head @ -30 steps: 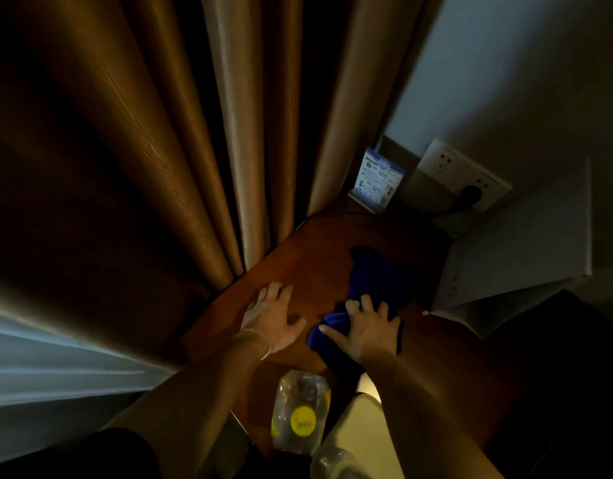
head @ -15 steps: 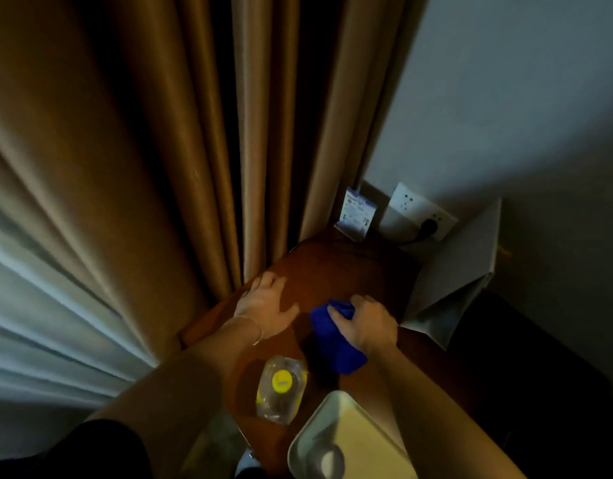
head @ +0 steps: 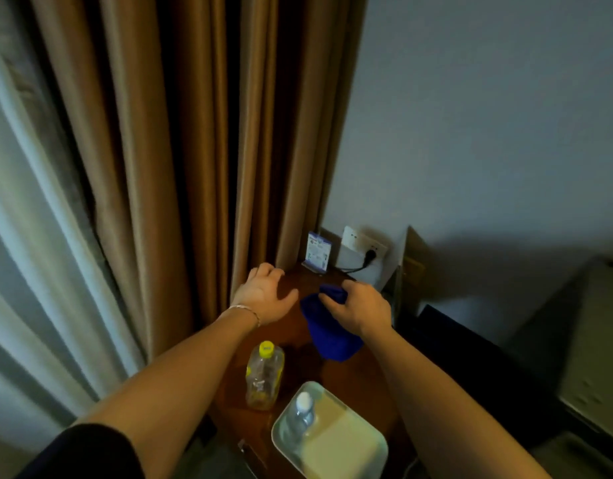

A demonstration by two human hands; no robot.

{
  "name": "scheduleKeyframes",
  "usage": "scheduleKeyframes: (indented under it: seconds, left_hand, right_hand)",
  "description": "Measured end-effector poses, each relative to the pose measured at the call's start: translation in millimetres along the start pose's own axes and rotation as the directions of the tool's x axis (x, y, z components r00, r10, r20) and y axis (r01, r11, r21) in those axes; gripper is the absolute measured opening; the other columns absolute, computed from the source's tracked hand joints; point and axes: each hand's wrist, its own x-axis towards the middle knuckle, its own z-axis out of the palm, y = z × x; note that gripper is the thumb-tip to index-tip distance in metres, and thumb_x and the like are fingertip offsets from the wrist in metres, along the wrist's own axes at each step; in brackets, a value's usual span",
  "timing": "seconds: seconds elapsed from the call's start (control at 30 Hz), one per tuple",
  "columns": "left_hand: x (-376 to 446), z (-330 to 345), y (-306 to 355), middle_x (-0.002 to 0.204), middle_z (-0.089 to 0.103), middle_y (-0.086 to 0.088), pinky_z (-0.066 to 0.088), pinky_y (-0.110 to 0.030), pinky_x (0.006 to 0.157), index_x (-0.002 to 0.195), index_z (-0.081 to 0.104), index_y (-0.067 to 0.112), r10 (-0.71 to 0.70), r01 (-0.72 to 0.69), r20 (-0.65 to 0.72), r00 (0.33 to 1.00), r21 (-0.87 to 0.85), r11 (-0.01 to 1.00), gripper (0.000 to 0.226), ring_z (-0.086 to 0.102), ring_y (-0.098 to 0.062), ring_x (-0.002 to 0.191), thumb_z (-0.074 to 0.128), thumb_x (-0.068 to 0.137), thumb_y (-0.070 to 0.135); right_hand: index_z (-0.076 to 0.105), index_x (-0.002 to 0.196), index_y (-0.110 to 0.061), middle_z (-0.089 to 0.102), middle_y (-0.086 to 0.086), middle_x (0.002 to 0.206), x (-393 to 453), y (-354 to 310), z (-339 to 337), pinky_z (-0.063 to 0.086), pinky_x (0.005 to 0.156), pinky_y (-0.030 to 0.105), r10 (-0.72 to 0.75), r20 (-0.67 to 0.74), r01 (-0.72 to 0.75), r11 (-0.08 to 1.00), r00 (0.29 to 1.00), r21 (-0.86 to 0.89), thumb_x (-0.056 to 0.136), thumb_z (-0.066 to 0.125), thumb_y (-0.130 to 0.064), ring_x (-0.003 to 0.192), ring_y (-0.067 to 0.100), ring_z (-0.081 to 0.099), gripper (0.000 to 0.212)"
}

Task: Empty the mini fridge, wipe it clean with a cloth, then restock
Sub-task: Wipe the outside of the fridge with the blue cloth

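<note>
My right hand [head: 358, 307] grips a blue cloth [head: 327, 335], which hangs bunched under the palm just above a dark red wooden tabletop [head: 350, 378]. My left hand [head: 265, 293], with a thin bracelet at the wrist, rests flat and spread on the table's far left part, beside the curtain. A clear bottle with a yellow cap [head: 264, 375] stands on the table in front of the left forearm. A white tray [head: 343, 444] at the near edge holds a clear bottle with a white cap [head: 303, 413]. No fridge is in sight.
Brown curtains [head: 194, 150] and a pale sheer curtain [head: 32, 271] hang to the left. A small card stand [head: 318, 251] and a wall socket with a plug [head: 367, 248] sit at the table's back. A dark low unit [head: 471, 357] lies to the right.
The view has tilted up and pulled back. My right hand has gathered the spread cloth into a bunch and lifted it off the table. The left hand has stayed flat on the table.
</note>
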Motion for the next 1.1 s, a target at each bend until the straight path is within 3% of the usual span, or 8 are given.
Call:
scheduleKeyframes:
  seconds: [0.23, 0.53, 0.73, 1.1]
  left_hand:
    - [-101, -23, 37, 0.142, 0.04, 0.001, 0.043, -0.041, 0.106, 0.143, 0.045, 0.019, 0.113, -0.113, -0.002, 0.994, -0.028, 0.993, 0.065, 0.036, -0.019, 0.134, 0.043, 0.093, 0.062]
    - [-248, -14, 85, 0.143, 0.04, 0.0, 0.04, -0.042, 0.107, 0.143, 0.044, 0.021, 0.241, -0.247, 0.164, 0.956, 0.013, 0.969, 0.068, 0.035, -0.021, 0.134, 0.039, 0.092, 0.066]
    - [-325, 2, 157, 0.143, 0.04, 0.001, 0.042, -0.044, 0.105, 0.142, 0.045, 0.022, 0.377, -0.38, 0.197, 0.905, -0.021, 0.925, 0.07, 0.034, -0.02, 0.135, 0.038, 0.091, 0.069]
    - [-507, 36, 314, 0.142, 0.042, -0.005, 0.042, -0.045, 0.106, 0.141, 0.047, 0.017, 0.533, -0.524, 0.183, 0.826, -0.098, 0.846, 0.065, 0.036, -0.024, 0.134, 0.045, 0.094, 0.062]
  right_hand:
    - [0.055, 0.081, -0.027, 0.058, -0.004, 0.082, -131, -8, -39, 0.054, 0.066, 0.037, 0.076, -0.07, -0.08, 0.995, 0.995, -0.053, 0.088, 0.049, -0.075, 0.075, 0.018, 0.059, 0.049]
    - [0.046, 0.076, -0.03, 0.049, -0.008, 0.085, -333, -6, -47, 0.053, 0.072, 0.038, 0.155, -0.068, -0.156, 0.988, 0.986, -0.012, 0.087, 0.047, -0.077, 0.078, 0.016, 0.055, 0.049]
    - [0.039, 0.073, -0.03, 0.043, -0.008, 0.079, -442, 28, -63, 0.039, 0.059, 0.032, 0.231, -0.083, -0.235, 0.971, 0.969, -0.037, 0.09, 0.047, -0.074, 0.069, 0.016, 0.049, 0.047]
    - [0.055, 0.086, -0.024, 0.058, -0.002, 0.091, -688, 107, -100, 0.053, 0.069, 0.037, 0.384, -0.167, -0.393, 0.919, 0.908, -0.025, 0.088, 0.049, -0.073, 0.078, 0.018, 0.058, 0.05]
